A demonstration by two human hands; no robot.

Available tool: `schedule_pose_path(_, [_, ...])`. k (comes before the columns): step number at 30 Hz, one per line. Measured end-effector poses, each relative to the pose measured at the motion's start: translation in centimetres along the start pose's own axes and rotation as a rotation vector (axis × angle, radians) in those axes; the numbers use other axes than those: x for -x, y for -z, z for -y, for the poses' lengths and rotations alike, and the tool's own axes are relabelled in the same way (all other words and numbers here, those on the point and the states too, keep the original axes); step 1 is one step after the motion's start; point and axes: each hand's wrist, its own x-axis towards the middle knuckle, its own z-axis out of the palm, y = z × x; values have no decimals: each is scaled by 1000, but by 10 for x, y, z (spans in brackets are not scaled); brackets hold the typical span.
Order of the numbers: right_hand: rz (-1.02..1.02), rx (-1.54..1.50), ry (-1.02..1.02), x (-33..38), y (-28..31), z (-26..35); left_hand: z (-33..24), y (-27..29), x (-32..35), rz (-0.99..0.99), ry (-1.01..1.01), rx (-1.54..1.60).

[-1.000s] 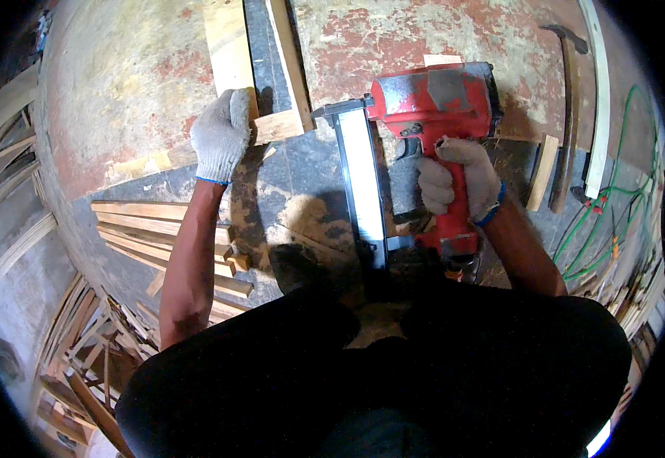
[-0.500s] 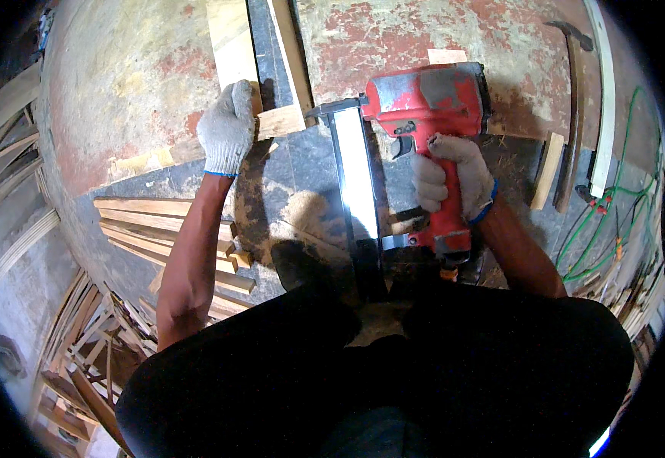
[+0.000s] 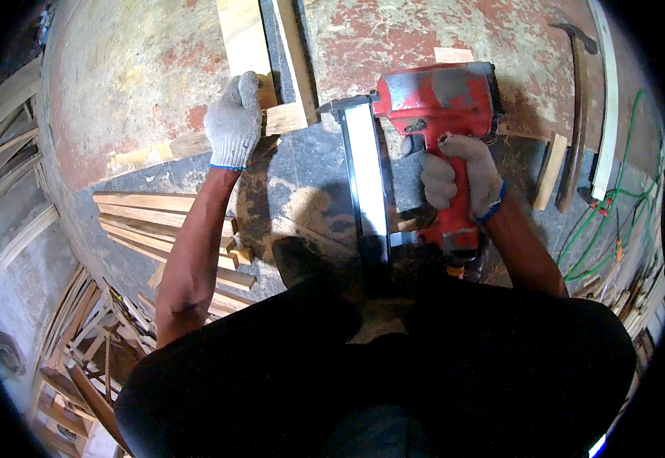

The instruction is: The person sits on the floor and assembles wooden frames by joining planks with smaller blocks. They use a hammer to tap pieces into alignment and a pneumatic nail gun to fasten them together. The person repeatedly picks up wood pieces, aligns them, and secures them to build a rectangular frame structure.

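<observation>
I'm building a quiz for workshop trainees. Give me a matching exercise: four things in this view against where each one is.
Things:
1. red nail gun
2. left hand
3. hammer
4. green cable

Places:
A. lying at the far right, handle running down the bench
B. pressed on the wooden pieces
C. trailing at the bench's right edge
D. gripped by the right hand

Pairs: 1-D, 2-B, 3-A, 4-C

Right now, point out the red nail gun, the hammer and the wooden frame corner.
red nail gun (image 3: 435,103), head view, on its red body.
hammer (image 3: 574,114), head view, on its handle.
wooden frame corner (image 3: 287,118), head view, on the short crosspiece's end.
</observation>
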Motion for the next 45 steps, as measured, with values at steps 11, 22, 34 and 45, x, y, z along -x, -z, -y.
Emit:
schedule_pose_path(11, [45,-17,-2,2,-2,-9,0,-1,-2,6,-17,8])
schedule_pose_path(22, [168,63,-42,-6,5,-11,-5,1,0,7,-2,-3])
schedule_pose_path(34, [-10,95,-17,0,19,-8,-8,-2,3,25,-1,-42])
schedule_pose_path(45, [-489,241,404,60,23,28,-21,14,9,74,-99,6])
